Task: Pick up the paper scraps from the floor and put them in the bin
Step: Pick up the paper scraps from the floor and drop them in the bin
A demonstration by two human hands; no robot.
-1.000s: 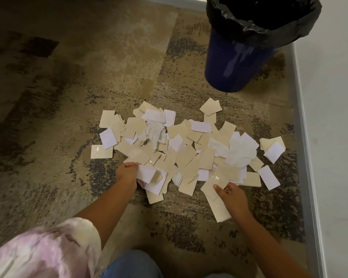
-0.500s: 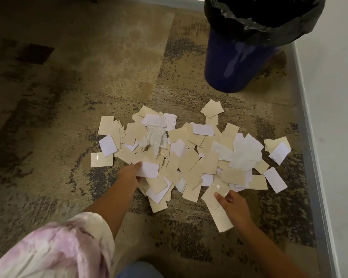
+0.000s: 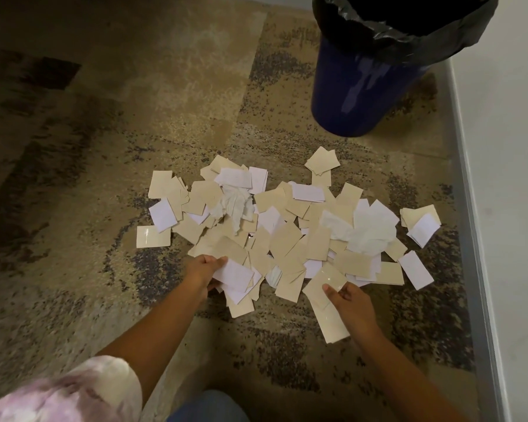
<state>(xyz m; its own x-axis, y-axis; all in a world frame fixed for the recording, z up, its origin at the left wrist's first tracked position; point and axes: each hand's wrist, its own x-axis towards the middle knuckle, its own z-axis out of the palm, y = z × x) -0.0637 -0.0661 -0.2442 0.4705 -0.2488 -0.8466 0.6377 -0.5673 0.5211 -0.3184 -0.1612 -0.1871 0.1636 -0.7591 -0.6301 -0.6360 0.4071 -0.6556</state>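
Note:
A wide pile of paper scraps, tan and white rectangles with some crumpled tissue, lies on the carpet. My left hand is at the pile's near left edge, fingers closed on a white scrap and the tan pieces around it. My right hand is at the near right edge, thumb on top of a glossy tan scrap that it grips. The bin, dark blue with a black liner, stands beyond the pile at the upper right.
A patterned brown and grey carpet covers the floor. A grey baseboard and white wall run along the right side, close to the bin and the pile's right end. My knee in jeans is at the bottom.
Both hands have closed on scraps at the pile's near edge and lifted them slightly; the left hand now holds a white piece on top. The camera has shifted slightly.

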